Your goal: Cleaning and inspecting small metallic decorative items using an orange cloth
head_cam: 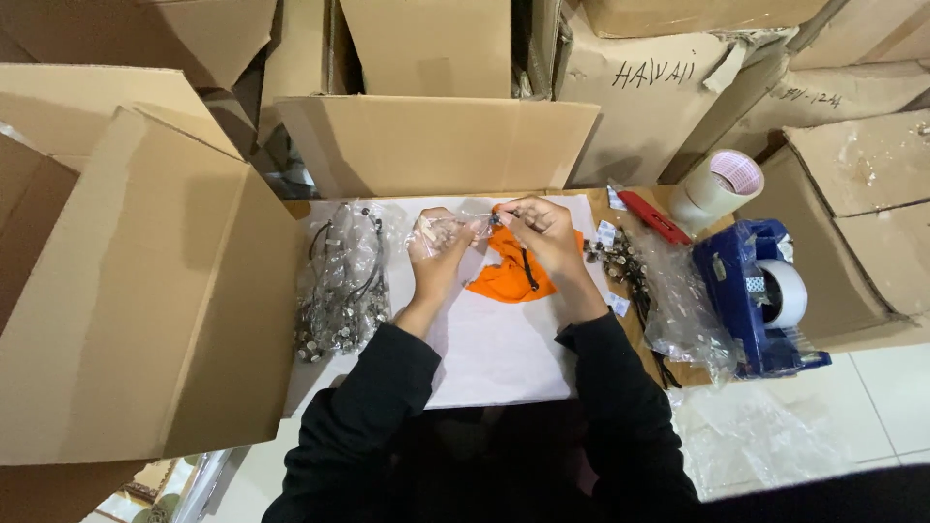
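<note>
— What are the hands doing?

— The left hand [436,254] pinches a small clear plastic bag [453,230]; the right hand [542,232] grips the bag's other end, fingers closed on it along with a thin dark cord [528,271]. The bag sits between them, above the white sheet [494,349] on the desk [635,334].

— And around them?

— An orange cloth [504,276] lies just under the right hand — a bagged heap of dark cords with metal pieces [344,281] to the left, a blue tape dispenser [756,291] to the right.
</note>
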